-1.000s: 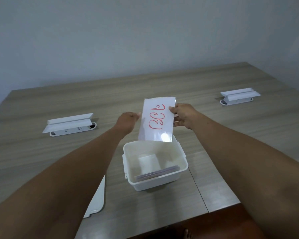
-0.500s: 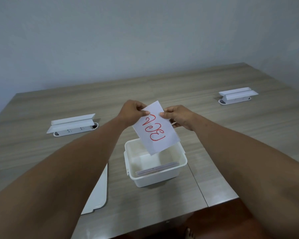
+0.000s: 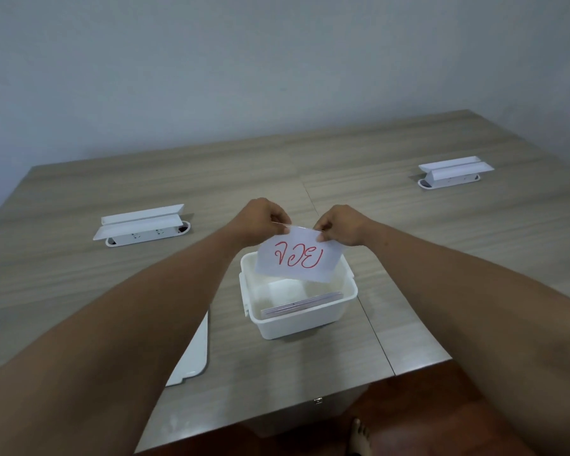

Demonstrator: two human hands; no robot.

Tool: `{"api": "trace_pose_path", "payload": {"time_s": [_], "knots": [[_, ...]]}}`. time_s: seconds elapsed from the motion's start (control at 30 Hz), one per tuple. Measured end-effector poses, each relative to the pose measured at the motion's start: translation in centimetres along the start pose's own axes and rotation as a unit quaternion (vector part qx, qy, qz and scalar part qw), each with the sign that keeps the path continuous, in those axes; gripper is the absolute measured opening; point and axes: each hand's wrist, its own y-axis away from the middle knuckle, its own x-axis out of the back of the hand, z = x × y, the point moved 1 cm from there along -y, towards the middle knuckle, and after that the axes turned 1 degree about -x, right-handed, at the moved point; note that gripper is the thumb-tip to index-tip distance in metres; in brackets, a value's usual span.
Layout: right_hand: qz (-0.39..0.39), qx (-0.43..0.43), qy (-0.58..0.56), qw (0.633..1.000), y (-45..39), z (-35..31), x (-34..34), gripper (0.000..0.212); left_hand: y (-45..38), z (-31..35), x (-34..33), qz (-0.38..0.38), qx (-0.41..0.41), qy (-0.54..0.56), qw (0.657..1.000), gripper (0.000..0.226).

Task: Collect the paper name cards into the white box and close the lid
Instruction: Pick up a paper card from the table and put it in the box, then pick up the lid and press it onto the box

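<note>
A white paper name card (image 3: 298, 258) with red handwriting hangs level over the far half of the open white box (image 3: 310, 319). My left hand (image 3: 264, 218) pinches its top left corner and my right hand (image 3: 339, 227) pinches its top right corner. The card's lower edge dips just inside the box rim. Several cards (image 3: 301, 305) lean together inside the box near its front wall. The white lid (image 3: 191, 355) lies flat on the table to the left of the box, partly hidden by my left forearm.
Two white pop-up socket units stand open on the wooden table (image 3: 408, 245), one at the left (image 3: 140, 224) and one at the far right (image 3: 454, 171). The table's front edge runs just below the box. A bare foot (image 3: 359, 437) shows on the reddish floor.
The card was upright on its short side a second ago; it has been turned level and lowered to the box rim, and my left hand has taken hold of it.
</note>
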Motion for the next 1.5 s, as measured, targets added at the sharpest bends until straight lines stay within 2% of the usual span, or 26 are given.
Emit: {"api": "trace_pose_path", "payload": {"time_s": [0.17,0.37,0.67,0.87,0.93,1.07,1.17,1.37,1.5], "knots": [[-0.024,0.002,0.051,0.998,0.6,0.5,-2.5,0.021,1.4,-1.7,-3.0,-0.039,0.017,-0.048,0.998,0.013],[-0.066,0.008,0.088,0.994,1.7,1.7,-7.6,0.038,4.0,-4.6,-6.6,-0.057,0.051,-0.049,0.996,0.014],[-0.149,0.02,0.137,0.979,1.1,2.7,-11.3,0.039,6.7,-6.9,-10.1,-0.125,0.072,-0.106,0.984,0.027],[-0.181,-0.002,0.108,0.978,-0.7,2.9,-9.7,0.032,6.1,-7.2,-9.8,-0.165,0.08,-0.133,0.974,0.033],[-0.172,-0.008,0.097,0.98,-1.2,3.2,-8.9,0.032,5.8,-7.3,-9.3,-0.149,0.095,-0.124,0.976,0.032],[-0.143,0.013,0.113,0.983,-2.1,2.9,-7.9,0.033,5.0,-7.4,-7.1,-0.063,0.122,-0.12,0.983,0.034],[-0.091,0.043,0.119,0.988,-3.6,1.7,-7.4,0.032,4.8,-8.3,-5.1,-0.014,0.144,-0.127,0.981,0.034],[-0.077,0.081,0.112,0.987,-5.6,-2.8,-9.0,0.033,7.2,-12.6,-1.6,0.001,0.216,-0.164,0.963,0.042],[-0.042,0.099,0.101,0.989,-7.5,-6.8,-10.5,0.035,8.9,-16.5,1.1,-0.001,0.245,-0.163,0.956,0.043]]}}
